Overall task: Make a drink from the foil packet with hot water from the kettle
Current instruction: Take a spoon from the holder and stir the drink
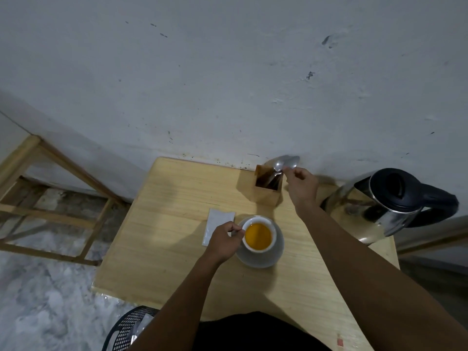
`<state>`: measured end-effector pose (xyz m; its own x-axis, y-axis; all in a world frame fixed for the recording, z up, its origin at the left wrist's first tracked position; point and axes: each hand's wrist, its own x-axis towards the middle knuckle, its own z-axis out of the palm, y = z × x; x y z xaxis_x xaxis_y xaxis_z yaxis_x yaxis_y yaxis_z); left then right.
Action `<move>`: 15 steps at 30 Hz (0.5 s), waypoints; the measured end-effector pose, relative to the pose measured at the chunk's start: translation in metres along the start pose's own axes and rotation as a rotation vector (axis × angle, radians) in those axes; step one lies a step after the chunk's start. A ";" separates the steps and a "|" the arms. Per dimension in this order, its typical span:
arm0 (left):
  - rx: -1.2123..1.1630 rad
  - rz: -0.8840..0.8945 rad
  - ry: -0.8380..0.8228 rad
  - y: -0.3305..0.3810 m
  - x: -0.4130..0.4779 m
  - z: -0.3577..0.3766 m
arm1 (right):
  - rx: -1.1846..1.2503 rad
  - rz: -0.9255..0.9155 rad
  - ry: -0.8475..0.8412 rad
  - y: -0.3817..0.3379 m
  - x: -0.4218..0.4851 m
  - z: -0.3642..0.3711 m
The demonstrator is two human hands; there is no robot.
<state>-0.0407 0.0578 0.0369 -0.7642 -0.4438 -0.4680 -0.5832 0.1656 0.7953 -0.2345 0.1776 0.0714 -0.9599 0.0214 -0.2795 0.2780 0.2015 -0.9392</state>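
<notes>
Since the cup [257, 236] already holds orange drink, only stirring seems left (packet [217, 224] lies at nine o'clock): my left hand [224, 240] grips its handle, my right hand [301, 184] pinches a spoon [285, 163].

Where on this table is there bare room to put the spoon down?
Bare wood lies near the person, in front of the saucer, and at the far left, left of the wooden holder. It's crowded on the right by the kettle and around the cup and packet.

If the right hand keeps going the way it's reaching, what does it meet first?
Probably the wall. The right hand, holding a spoon over the wooden holder, points toward the table's back edge, though depth is unclear.
</notes>
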 end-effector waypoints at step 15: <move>0.002 0.072 0.029 -0.004 0.000 0.006 | 0.231 -0.135 -0.099 -0.033 -0.106 -0.062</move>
<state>-0.0400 0.0625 0.0320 -0.7957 -0.4562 -0.3984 -0.5277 0.1993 0.8257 -0.1438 0.2297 0.1449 -0.9837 -0.0888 -0.1563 0.1598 -0.0328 -0.9866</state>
